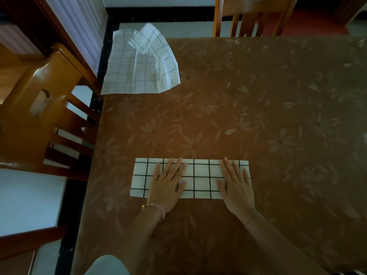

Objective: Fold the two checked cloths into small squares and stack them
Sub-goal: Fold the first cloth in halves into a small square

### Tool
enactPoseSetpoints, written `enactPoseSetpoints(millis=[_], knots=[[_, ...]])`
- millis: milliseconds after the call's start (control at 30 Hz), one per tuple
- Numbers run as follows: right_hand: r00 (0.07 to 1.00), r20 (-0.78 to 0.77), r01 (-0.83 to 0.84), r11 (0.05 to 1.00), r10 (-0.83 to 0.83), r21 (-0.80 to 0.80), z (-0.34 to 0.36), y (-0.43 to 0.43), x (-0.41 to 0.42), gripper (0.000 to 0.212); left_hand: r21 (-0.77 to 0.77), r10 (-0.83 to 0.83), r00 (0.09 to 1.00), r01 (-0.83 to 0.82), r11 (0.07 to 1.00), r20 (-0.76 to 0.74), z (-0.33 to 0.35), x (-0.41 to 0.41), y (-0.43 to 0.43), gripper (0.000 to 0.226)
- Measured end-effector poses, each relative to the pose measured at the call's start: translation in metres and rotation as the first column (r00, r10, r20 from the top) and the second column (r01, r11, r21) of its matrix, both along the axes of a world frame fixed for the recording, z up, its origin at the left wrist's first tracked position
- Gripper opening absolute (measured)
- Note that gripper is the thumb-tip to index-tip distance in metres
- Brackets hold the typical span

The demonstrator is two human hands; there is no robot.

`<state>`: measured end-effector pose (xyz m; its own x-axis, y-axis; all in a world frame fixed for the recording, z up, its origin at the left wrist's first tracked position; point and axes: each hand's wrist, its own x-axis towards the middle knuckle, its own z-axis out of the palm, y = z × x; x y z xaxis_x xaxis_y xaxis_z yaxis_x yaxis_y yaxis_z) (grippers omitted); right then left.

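Note:
A white cloth with bold black checks (200,178) lies folded into a long narrow strip near the table's front edge. My left hand (167,184) rests flat on its left half, fingers straight and spread. My right hand (236,183) presses flat on its right end the same way. A second white cloth with thinner grey checks (139,64) lies rumpled and unfolded at the table's far left corner, partly hanging over the edge.
The table (278,116) wears a brown cloth with a pale flower print. One wooden chair (39,108) stands close to its left side, another (254,16) at the far side. Tiled floor shows on the left.

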<state>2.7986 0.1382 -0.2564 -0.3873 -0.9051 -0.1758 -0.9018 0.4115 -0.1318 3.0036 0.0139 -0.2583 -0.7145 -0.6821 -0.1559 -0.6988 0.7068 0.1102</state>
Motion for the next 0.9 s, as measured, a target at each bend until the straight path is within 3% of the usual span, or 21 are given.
enactPoseSetpoints(millis=[233,400,467,533,633,700,733,800,867,900], knots=[[0.999,0.029,0.025,1.0,-0.025,-0.013,0.005,0.014,-0.026,0.062,0.029,0.161,0.987,-0.161,0.987,0.007,0.003,0.06,-0.017,0.057],[1.0,0.026,0.012,1.0,-0.012,0.019,0.01,0.012,-0.027,0.061,0.05,0.167,0.986,-0.167,0.985,0.01,0.007,0.061,-0.019,0.058],[0.999,0.038,0.019,0.999,-0.021,0.035,0.017,0.008,-0.027,0.061,0.153,0.259,0.961,-0.242,0.958,-0.099,0.016,0.058,-0.016,0.056],[0.998,0.048,0.042,0.999,-0.043,0.026,0.026,0.002,-0.027,0.061,0.247,0.442,0.841,-0.377,0.892,-0.313,0.034,0.055,-0.003,0.053],[0.999,0.035,0.02,0.999,-0.019,-0.026,0.037,-0.01,-0.029,0.061,0.401,0.68,0.544,-0.551,0.731,-0.492,0.061,0.047,0.026,0.038],[0.998,0.058,-0.011,0.998,0.014,-0.06,0.04,-0.018,-0.029,0.056,0.611,0.838,0.316,-0.577,0.542,-0.445,0.064,0.038,0.043,0.024],[0.997,0.072,-0.019,0.998,0.024,-0.064,0.04,-0.022,-0.028,0.054,0.737,0.916,0.196,-0.546,0.399,-0.35,0.063,0.033,0.05,0.018],[0.995,0.092,-0.017,0.999,0.022,-0.048,0.041,-0.026,-0.027,0.05,0.945,0.999,0.01,-0.322,0.048,-0.047,0.064,0.024,0.065,0.019],[0.994,0.108,-0.003,1.0,0.006,-0.029,0.041,-0.028,-0.025,0.047,0.982,0.983,-0.008,-0.04,-0.185,0.185,0.067,0.016,0.081,0.024],[0.994,0.109,0.002,1.0,0.001,-0.025,0.041,-0.028,-0.024,0.046,0.976,0.977,-0.009,0.043,-0.215,0.215,0.069,0.013,0.086,0.029]])
